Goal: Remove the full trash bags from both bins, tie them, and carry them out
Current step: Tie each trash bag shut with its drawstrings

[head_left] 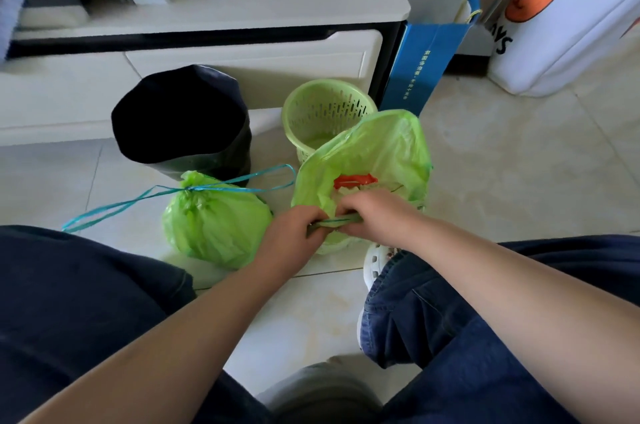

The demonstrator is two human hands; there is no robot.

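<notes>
On the pale tile floor [502, 163] stand a black-lined bin [180, 118] and an empty green basket bin [325, 111]. A tied green bag [214, 219] lies near them. Both hands, left hand [294, 233] and right hand [374, 212], pinch the drawstring [334, 222] of the open green bag [374, 153] with their fingers.

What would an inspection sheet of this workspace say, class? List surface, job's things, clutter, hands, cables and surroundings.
Surface: pale tiled floor, bare around the bins.
Job's things: tied green bag lying by the black-lined bin; open green bag beside the empty green basket bin.
Clutter: blue paper bag, white printed bag.
Hands: left hand and right hand both pinch the open bag's drawstring.
Cables: nothing seen.
Surroundings: white cabinet with books and boxes on top.
</notes>
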